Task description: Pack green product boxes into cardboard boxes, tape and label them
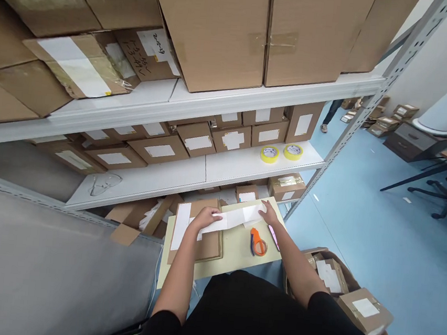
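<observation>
A white paper strip [236,219] stretches between my two hands above the pale yellow table [234,255]. Its left end is pinched between the thumb and fingers of my left hand [203,219], which is over a flat cardboard box [210,248]. My right hand [269,214] grips the strip's other end near the table's far right corner. White paper [180,226] covers the box's left side. An orange and blue tape dispenser [258,243] lies on the table below the strip. Close to my right forearm is a thin pink-edged object [273,237].
Shelves [159,174] full of cardboard boxes rise in front, with two yellow tape rolls [269,154] [293,152] and safety glasses [104,184] on the middle one. At right, a large carton [289,284] holds boxes. A person's leg [332,115] shows beyond the shelf post.
</observation>
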Motion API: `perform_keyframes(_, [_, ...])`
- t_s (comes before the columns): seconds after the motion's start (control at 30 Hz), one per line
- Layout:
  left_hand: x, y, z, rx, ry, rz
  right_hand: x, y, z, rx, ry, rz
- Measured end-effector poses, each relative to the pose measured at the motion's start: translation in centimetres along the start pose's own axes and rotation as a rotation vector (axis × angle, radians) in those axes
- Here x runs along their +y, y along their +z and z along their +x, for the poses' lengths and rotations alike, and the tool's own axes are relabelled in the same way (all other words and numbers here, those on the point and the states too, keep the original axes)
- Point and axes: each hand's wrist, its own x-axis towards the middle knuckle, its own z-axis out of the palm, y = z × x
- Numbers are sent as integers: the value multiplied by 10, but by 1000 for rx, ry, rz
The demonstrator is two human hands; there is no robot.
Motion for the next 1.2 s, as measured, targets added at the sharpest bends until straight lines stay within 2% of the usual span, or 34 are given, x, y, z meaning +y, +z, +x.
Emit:
perform_keyframes(0.1, [12,2,4,3,25,29,-33,13,4,-79,-77,1])
perform_keyframes(0.2, [27,8,11,-53,50,75,-72,25,3,-267,-265,54])
perform_keyframes(0.27, [36,11,15,-89,69,93,-93,28,1,-386,-335,82])
perform_keyframes(0.4, [44,7,14,-85,74,123,-114,24,1,-547,-320,129])
perform_keyframes(0.5, [41,-4,8,-32,69,96,-111,14,2,-502,-261,182])
perform_keyframes(0.6, [34,-14,3,138,30,37,-101,5,4,-374,-196,259])
perform_keyframes(0.7, [27,-14,2,313,-30,-48,-94,0,3,-279,-132,295])
perform_keyframes(0.8, [23,1,3,417,-48,-141,-94,3,-1,-224,-106,256])
perform_keyframes(0.9, [23,26,2,474,41,-219,-104,7,-11,-193,-90,258])
perform_keyframes(1.03, [28,57,-8,575,250,-204,-123,7,-32,-266,30,447])
perform_keyframes(1.13, [33,72,-17,631,302,-216,-135,3,-47,-273,189,617])
perform_keyframes(1.2, [35,78,-22,599,321,-255,-139,0,-55,-274,250,716])
